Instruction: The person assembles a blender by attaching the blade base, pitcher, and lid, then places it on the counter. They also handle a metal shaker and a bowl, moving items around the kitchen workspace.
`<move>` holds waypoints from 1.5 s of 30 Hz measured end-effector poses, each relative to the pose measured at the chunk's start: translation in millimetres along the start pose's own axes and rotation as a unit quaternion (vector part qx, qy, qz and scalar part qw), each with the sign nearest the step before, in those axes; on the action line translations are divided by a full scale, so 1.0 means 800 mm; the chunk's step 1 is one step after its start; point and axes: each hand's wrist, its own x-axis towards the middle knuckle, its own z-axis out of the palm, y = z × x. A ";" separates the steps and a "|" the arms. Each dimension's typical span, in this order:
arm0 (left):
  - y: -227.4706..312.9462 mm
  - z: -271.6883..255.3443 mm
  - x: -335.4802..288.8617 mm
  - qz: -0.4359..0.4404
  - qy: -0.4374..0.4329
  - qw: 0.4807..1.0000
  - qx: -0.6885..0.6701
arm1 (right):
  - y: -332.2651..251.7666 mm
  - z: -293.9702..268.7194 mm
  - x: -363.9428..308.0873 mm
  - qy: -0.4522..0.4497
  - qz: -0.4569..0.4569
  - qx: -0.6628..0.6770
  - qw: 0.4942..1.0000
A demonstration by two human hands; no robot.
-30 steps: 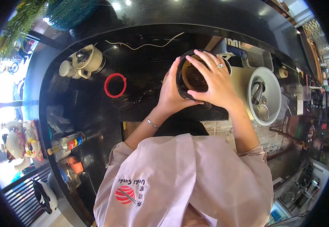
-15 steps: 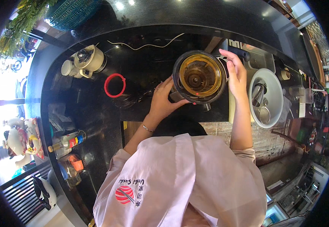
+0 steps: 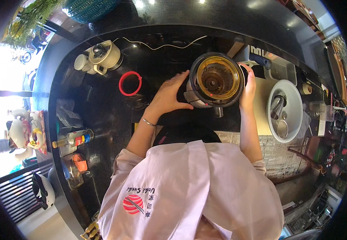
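Observation:
A round juicer bowl (image 3: 199, 86) with a dark rim and an amber, see-through inner wall stands upright over the black counter in front of me. A short spout (image 3: 218, 112) sticks out at its near side. My right hand (image 3: 247, 86) is closed around the bowl's right side, by its handle; some fingers are hidden behind it. My left hand (image 3: 167, 96) lies at the left side with thumb and fingers spread apart, a dark gap between palm and bowl. Its fingertips come close to the wall; whether they touch, I cannot tell.
A red ring (image 3: 130, 83) lies on the counter to the left, near a cream jug-like appliance (image 3: 108, 58). On the right, a white basin (image 3: 297, 120) holds metal utensils beside a pale cutting board (image 3: 261, 108). Bottles (image 3: 75, 139) line the left edge.
My right hand's raised fingers have come down and curled around the bowl's right side. The left hand has loosened from the bowl and now sits slightly apart. The view has shifted a little.

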 end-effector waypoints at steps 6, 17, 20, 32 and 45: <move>-0.061 0.016 -0.028 -0.291 -0.157 0.928 0.171 | 0.004 0.000 0.004 -0.011 -0.022 0.023 0.999; 0.027 -0.004 -0.063 -0.167 0.262 0.924 -0.222 | -0.044 -0.013 -0.040 0.041 -0.132 -0.115 0.984; 0.034 -0.021 -0.072 -0.048 0.311 0.863 -0.396 | -0.078 -0.006 -0.058 0.047 -0.230 -0.098 0.967; 0.237 -0.059 0.034 0.020 0.057 0.601 -0.797 | -0.122 0.128 -0.037 -0.065 -0.401 0.178 0.896; 0.232 -0.007 0.047 -0.018 -0.131 0.743 -0.656 | -0.244 0.055 0.005 -0.060 -0.322 0.347 0.879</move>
